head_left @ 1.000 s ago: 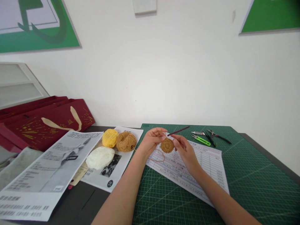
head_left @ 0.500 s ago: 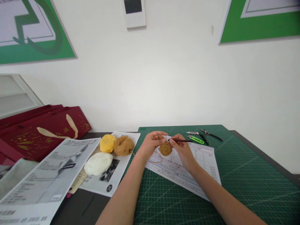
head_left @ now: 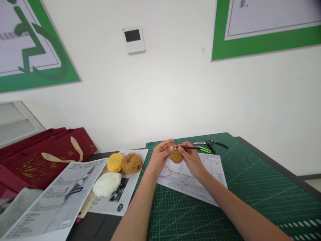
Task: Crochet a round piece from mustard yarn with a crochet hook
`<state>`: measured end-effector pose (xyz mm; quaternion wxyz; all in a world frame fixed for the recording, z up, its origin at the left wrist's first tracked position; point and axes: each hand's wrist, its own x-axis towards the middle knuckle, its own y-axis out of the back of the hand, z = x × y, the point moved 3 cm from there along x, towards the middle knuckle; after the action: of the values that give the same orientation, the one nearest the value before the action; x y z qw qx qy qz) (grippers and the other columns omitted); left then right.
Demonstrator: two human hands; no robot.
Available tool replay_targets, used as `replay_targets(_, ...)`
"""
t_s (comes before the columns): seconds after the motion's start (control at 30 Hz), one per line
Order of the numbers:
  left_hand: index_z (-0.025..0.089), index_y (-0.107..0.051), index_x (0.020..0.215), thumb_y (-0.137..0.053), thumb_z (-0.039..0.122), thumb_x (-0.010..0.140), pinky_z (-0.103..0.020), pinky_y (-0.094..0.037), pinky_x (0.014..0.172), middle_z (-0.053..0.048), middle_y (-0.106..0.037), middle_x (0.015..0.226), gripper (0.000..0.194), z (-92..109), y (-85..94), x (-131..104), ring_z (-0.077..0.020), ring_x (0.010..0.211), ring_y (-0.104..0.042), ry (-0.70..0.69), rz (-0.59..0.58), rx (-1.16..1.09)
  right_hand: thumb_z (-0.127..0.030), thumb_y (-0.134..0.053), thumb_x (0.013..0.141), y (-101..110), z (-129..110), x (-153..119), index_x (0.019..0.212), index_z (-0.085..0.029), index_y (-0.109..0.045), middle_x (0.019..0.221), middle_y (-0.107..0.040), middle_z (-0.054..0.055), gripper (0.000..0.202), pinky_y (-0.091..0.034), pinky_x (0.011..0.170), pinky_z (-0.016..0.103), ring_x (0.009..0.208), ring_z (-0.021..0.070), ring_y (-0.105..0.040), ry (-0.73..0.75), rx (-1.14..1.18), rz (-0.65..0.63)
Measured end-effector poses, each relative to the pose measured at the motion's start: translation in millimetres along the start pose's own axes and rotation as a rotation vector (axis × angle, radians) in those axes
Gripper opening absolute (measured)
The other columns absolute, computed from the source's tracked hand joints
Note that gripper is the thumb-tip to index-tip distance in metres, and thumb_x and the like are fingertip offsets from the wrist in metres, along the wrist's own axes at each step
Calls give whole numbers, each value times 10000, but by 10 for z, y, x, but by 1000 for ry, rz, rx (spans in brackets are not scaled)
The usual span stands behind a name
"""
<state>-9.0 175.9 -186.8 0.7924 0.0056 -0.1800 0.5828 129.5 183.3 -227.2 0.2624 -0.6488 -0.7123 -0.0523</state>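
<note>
Head view: the left hand (head_left: 158, 156) is pinching a round, mustard-brown crocheted disc (head_left: 176, 156) above a printed white paper sheet (head_left: 205, 180), the right hand (head_left: 192, 160) pinching a slim, dark crochet hook (head_left: 189, 147) across the disc's top edge. A stitch is apparently being worked, the next move probably needing even tension. A green gridded cutting mat (head_left: 253, 187) is lying underneath; 2 green-bordered panels (head_left: 265, 45) are hanging on the white wall (head_left: 170, 100).

White wall (head_left: 173, 97) behind dark table (head_left: 86, 223)
</note>
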Motion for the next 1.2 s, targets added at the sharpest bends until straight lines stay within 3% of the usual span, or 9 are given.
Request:
replay_targets(0.13, 183, -613, 1248, -658, 268, 917, -450, -578, 802, -76, -686, 1127, 345, 362, -266, -106, -236, 935, -682, -102, 7, -20, -316, -644, 939, -70, -355, -20, 988, -151, -650, 927, -676, 19, 172, -567, 715, 338, 785, 156, -659, 116, 63, 57)
replay_targets(0.27, 202, -569, 1320, -693, 207, 883, -446, -561, 805, -39, -692, 1012, 454, 853, -531, -177, -228, 892, -677, -251, 39, -12, -294, -682, 905, -187, -921, 9, 900, -163, -636, 856, -635, -7, 138, -526, 738, 337, 783, 155, -619, 248, 139, 74)
replay_targets(0.37, 236, -555, 1360, -786, 123, 777, -346, -531, 784, -9, -699, 921, 637, 1272, -722, -208, -184, 850, -653, -348, 67, 11, -313, -710, 879, -306, -1372, 90, 888, -210, -636, 859, -609, -21, 126, -476, 758, 302, 809, 145, -581, 327, 219, 48)
replay_targets(0.47, 319, -601, 1325, -799, 102, 755, -271, -509, 777, 2, -697, 918, 641, 1648, -897, -268, -151, 855, -630, -424, 125, 37, -316, -715, 875, -453, -1739, 178, 855, -253, -628, 864, -603, -23, 109, -450, 784, 291, 832, 147, -556, 385, 292, 3)
replay_targets(0.57, 355, -622, 1309, -801, 88, 737, -267, -514, 787, 1, -684, 912, 655, 1890, -1016, -358, -170, 909, -628, -489, 190, 59, -340, -716, 871, -591, -1970, 228, 861, -280, -619, 891, -595, -26, 114, -451, 804, 293, 862, 154, -549, 420, 356, -26)
replay_targets(0.73, 367, -595, 1340, -797, 93, 738, -274, -547, 774, 0, -690, 892, 691, 2017, -1011, -471, -179, 890, -658, -521, 278, 47, -363, -710, 875, -738, -2104, 241, 846, -270, -622, 861, -601, -17, 131, -454, 739, 270, 806, 148, -540, 379, 392, -103)
replay_targets(0.97, 346, -564, 1386, -893, 133, 621, -230, -536, 659, 4, -707, 754, 860, 2067, -932, -582, -143, 697, -629, -346, 286, -140, -345, -650, 923, -795, -2119, 186, 891, -277, -659, 846, -595, -3, 76, -477, 688, 264, 754, 144, -564, 356, 366, -198)
replay_targets(1.2, 400, -654, 1294, -896, 176, 627, -262, -557, 620, 1, -698, 717, 744, 2105, -969, -699, -166, 652, -653, -422, 292, -22, -301, -638, 935, -821, -2229, 66, 946, -311, -693, 899, -650, 29, 57, -531, 731, 309, 852, 186, -623, 580, 282, -142)
